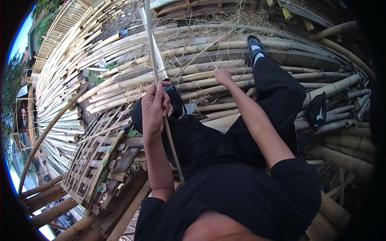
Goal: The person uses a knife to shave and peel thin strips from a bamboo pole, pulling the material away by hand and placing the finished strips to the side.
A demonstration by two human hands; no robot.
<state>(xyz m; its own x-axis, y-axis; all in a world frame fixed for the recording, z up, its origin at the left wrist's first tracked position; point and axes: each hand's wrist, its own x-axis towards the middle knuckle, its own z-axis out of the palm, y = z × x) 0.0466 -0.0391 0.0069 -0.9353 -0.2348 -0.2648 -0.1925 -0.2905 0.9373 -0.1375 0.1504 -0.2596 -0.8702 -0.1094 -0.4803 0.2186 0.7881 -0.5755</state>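
Note:
My left hand (156, 105) is closed round a long, thin bamboo strip (151, 44). The strip runs from the top of the view, through my fingers, down past my left forearm to my lap. A wider pale band lies along its upper part. My right hand (223, 76) is held out ahead over the bamboo poles, apart from the strip. Its fingers are closed on a thin, pale, blade-like tool (213, 64) that points forward and left; its handle is hidden in the fist.
Bamboo poles (132, 82) lie in layers ahead and to both sides, with dry shavings (237, 20) among them. A slatted bamboo frame (98, 164) stands at my left. A dark cloth-like thing (317, 111) lies on poles at right. My sandalled foot (255, 46) rests among the poles.

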